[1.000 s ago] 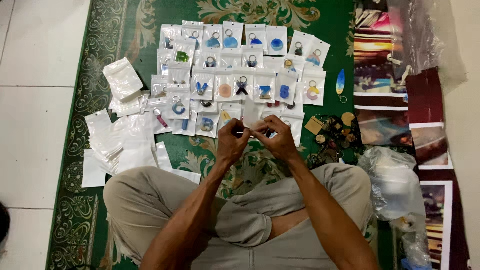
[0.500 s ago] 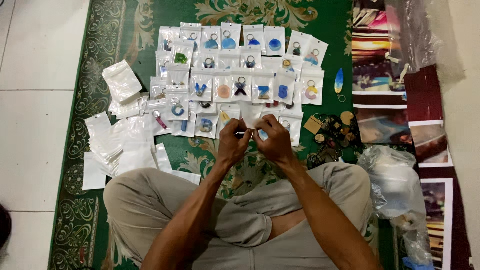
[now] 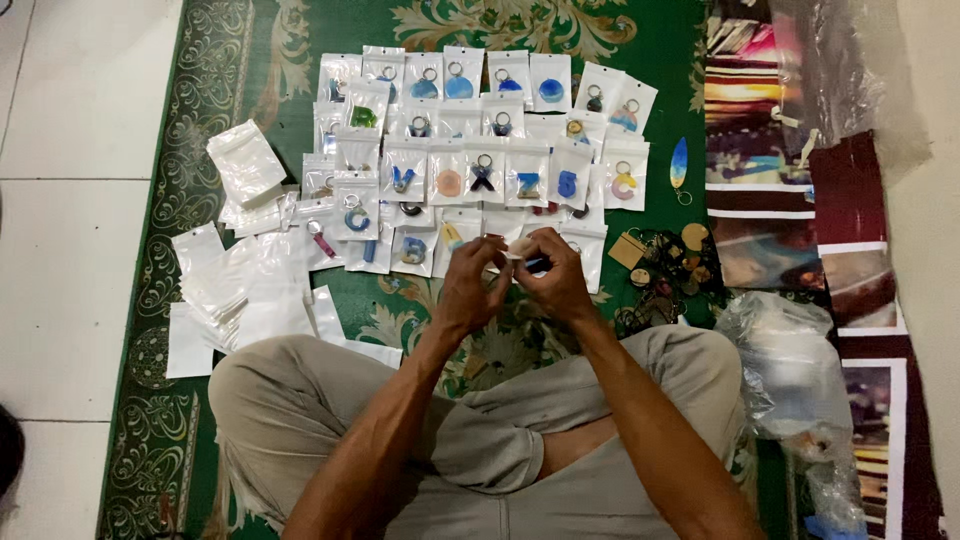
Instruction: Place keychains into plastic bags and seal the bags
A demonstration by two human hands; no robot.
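I sit cross-legged on a green patterned rug. My left hand and my right hand meet in front of my knees, pinching a small clear plastic pouch between the fingertips; something dark blue shows at it. Just beyond my hands lie rows of packed keychains in clear pouches, many with coloured letter shapes.
Empty white pouches lie in a heap at the left, with a stack above them. Loose wooden and dark keychains sit at the right, a blue-yellow feather-shaped charm beyond. A crumpled plastic bag and printed sheets lie right.
Both hands stay together over the small pouch, with only slight finger shifts. The view has tilted a little.
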